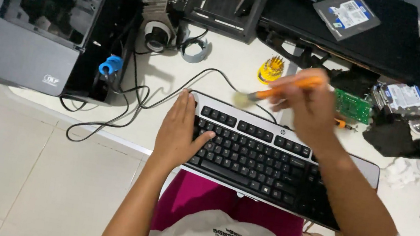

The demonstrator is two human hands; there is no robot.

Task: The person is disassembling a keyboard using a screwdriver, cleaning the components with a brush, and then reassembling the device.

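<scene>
Gripped in the right hand [308, 108] is an orange-handled brush [281, 89], fingers closed around the rear half of the handle, which is blurred by motion. Its pale bristle tip sits just above the keyboard's top edge, at about ten o'clock from that hand.

Head view, looking down: a black and silver keyboard [270, 157] rests across the person's lap and against the edge of a white table [229, 62]. The left hand [177, 132] lies flat and open on the keyboard's left end, fingers pointing to twelve o'clock, thumb spread over the keys, holding nothing but pressing the board down.

The keyboard looks light, stiff and flat, likely to tip or slide on the lap, so steadying it by the solid end frame rather than the loose keys seems wise. The brush looks light and rigid, with soft bristles; holding the handle mid-length gives control.

A black cable [110, 119] runs from the keyboard's top left corner toward nine o'clock. At twelve o'clock from the brush stands a yellow screwdriver-bit holder [271, 69]. At two o'clock from the right hand lies a green circuit board [353, 105], with a bare hard drive [399, 97] just beyond it. An open dark projector case [32, 8] sits at ten o'clock.
</scene>
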